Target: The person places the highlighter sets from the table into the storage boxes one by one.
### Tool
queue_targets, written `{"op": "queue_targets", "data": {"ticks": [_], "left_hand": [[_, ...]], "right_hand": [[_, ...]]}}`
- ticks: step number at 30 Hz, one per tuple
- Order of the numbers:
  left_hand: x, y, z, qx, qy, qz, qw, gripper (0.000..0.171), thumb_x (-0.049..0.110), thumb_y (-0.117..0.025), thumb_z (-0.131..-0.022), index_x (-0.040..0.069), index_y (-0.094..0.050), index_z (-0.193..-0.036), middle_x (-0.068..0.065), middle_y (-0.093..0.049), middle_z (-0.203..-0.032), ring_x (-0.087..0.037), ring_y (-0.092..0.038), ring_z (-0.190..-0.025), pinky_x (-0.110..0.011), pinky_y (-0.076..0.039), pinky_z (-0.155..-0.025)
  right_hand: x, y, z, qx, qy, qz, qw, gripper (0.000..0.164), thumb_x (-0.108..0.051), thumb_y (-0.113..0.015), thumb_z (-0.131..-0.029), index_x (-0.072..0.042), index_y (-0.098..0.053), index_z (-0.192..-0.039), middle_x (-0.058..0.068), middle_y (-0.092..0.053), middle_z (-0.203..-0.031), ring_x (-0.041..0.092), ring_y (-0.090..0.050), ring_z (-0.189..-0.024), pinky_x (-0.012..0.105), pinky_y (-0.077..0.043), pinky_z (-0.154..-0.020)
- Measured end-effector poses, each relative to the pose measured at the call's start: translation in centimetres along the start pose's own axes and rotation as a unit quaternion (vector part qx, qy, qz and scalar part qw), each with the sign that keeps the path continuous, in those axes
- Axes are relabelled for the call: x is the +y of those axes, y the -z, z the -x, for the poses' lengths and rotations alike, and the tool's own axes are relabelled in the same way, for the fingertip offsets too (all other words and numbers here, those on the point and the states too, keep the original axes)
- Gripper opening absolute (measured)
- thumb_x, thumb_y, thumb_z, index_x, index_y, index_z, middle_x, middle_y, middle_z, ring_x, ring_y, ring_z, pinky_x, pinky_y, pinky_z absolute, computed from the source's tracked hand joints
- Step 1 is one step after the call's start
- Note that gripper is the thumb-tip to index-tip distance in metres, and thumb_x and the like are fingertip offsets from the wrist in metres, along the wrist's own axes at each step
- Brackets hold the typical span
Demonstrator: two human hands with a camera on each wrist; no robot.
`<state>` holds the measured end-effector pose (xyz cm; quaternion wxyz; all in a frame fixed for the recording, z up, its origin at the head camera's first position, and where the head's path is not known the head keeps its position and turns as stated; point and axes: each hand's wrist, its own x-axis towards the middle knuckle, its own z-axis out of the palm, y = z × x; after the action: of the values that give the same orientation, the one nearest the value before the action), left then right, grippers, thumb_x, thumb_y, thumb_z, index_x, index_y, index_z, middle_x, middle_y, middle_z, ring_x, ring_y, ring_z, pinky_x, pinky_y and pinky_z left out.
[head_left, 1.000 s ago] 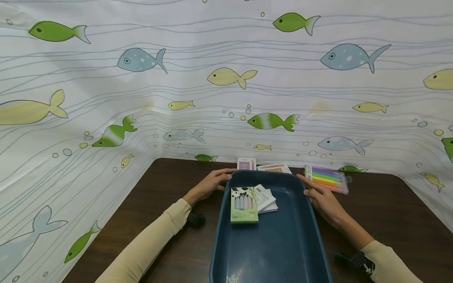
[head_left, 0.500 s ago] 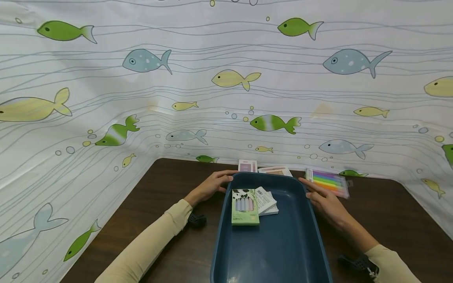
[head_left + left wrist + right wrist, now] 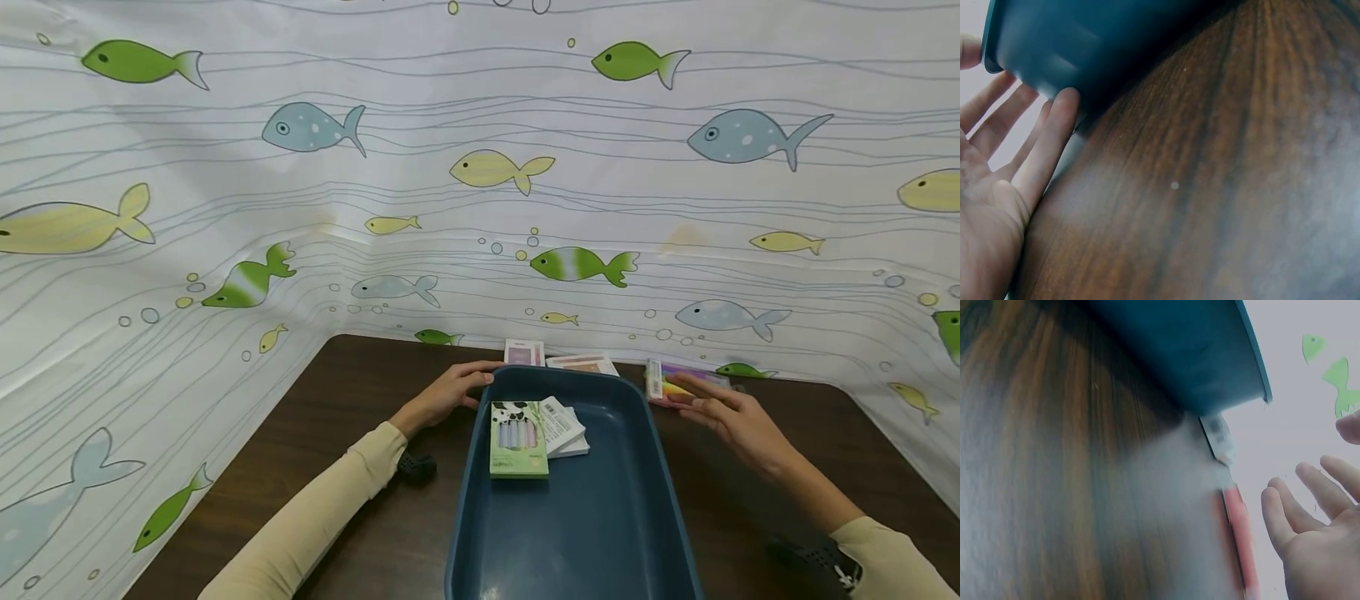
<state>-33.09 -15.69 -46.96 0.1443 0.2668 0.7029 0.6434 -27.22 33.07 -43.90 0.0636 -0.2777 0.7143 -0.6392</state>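
Observation:
A deep blue tray (image 3: 577,517) stands on the table in the head view. My left hand (image 3: 450,392) is at its far left corner; the left wrist view shows nearly straight fingers (image 3: 1047,140) against the outer wall. My right hand (image 3: 738,421) is apart from the tray, fingers spread, in front of a clear case of rainbow-coloured pens (image 3: 660,392) that it partly covers. In the right wrist view the hand holds nothing. Inside the tray lie a green box of pens (image 3: 519,462) with a black-and-white pattern and two small white packs (image 3: 558,427), one marked with a barcode.
Behind the tray, two flat packs, a pink-and-white pack (image 3: 523,352) and an orange-and-white pack (image 3: 585,364), lie against the fish-print sheet (image 3: 420,200). This sheet rises along the back and sides of the dark wood table (image 3: 360,392).
My right hand has let go of the tray's far right corner and moved right, over the case of pens. My left hand has stayed at the tray.

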Motion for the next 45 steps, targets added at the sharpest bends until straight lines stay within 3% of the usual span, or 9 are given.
{"op": "queue_targets", "data": {"ticks": [8,13,18,25,35,39,45], "left_hand": [[-0.1,0.3,0.3,-0.005,0.003,0.001,1.0000,0.050,0.028,-0.051,-0.108,0.008,-0.047,-0.154,-0.012,-0.056,-0.144,-0.032,-0.058,-0.124,-0.049,-0.055,-0.090],[-0.1,0.3,0.1,-0.004,0.002,0.003,1.0000,0.052,0.028,-0.052,-0.108,0.007,-0.046,-0.154,-0.012,-0.056,-0.143,-0.031,-0.059,-0.123,-0.049,-0.056,-0.089],[0.3,0.2,-0.2,-0.009,-0.002,-0.001,1.0000,0.052,0.028,-0.051,-0.108,0.006,-0.044,-0.155,-0.011,-0.056,-0.144,-0.031,-0.058,-0.124,-0.049,-0.055,-0.089],[0.2,0.2,-0.3,-0.005,-0.001,-0.010,0.9999,0.049,0.028,-0.052,-0.108,0.009,-0.048,-0.153,-0.010,-0.057,-0.143,-0.030,-0.059,-0.123,-0.048,-0.056,-0.089],[-0.2,0.0,0.0,-0.010,-0.002,-0.005,0.9999,0.048,0.026,-0.052,-0.108,0.011,-0.049,-0.153,-0.009,-0.055,-0.145,-0.030,-0.057,-0.126,-0.049,-0.055,-0.089],[-0.1,0.1,0.1,-0.008,-0.003,-0.003,1.0000,0.045,0.025,-0.051,-0.108,0.013,-0.051,-0.152,-0.009,-0.056,-0.144,-0.030,-0.057,-0.125,-0.049,-0.056,-0.089],[-0.2,0.2,0.1,-0.006,0.002,-0.001,1.0000,0.046,0.025,-0.052,-0.108,0.012,-0.050,-0.153,-0.009,-0.056,-0.144,-0.030,-0.058,-0.125,-0.049,-0.056,-0.088]], "right_hand": [[0.1,1.1,0.5,0.019,-0.015,0.023,0.999,0.047,-0.012,-0.040,-0.112,0.004,-0.034,-0.156,0.013,-0.045,-0.155,0.025,-0.058,-0.128,0.028,-0.045,-0.101],[0.0,1.1,0.2,0.019,-0.024,0.003,1.000,0.048,-0.012,-0.042,-0.112,0.004,-0.034,-0.156,0.015,-0.038,-0.158,0.027,-0.056,-0.130,0.032,-0.044,-0.103],[-0.1,1.5,-0.2,0.048,-0.048,0.020,0.997,0.049,-0.015,-0.045,-0.111,0.003,-0.036,-0.156,0.015,-0.032,-0.155,0.016,-0.055,-0.130,0.033,-0.044,-0.103],[0.5,2.5,-0.1,0.056,-0.036,0.106,0.992,0.049,-0.018,-0.045,-0.111,0.003,-0.039,-0.155,0.018,-0.045,-0.154,0.015,-0.060,-0.125,0.024,-0.049,-0.096],[1.9,3.5,0.4,0.098,-0.046,0.116,0.987,0.049,-0.022,-0.047,-0.111,0.002,-0.043,-0.153,0.012,-0.044,-0.154,0.007,-0.058,-0.124,0.021,-0.049,-0.093],[2.1,4.1,0.4,0.100,-0.045,0.129,0.986,0.049,-0.023,-0.049,-0.110,0.000,-0.044,-0.153,0.003,-0.051,-0.149,0.006,-0.059,-0.122,0.019,-0.049,-0.092],[2.2,4.7,0.4,0.109,-0.052,0.181,0.976,0.048,-0.026,-0.051,-0.110,-0.004,-0.047,-0.153,0.005,-0.058,-0.143,0.000,-0.060,-0.117,0.015,-0.049,-0.088]]}}
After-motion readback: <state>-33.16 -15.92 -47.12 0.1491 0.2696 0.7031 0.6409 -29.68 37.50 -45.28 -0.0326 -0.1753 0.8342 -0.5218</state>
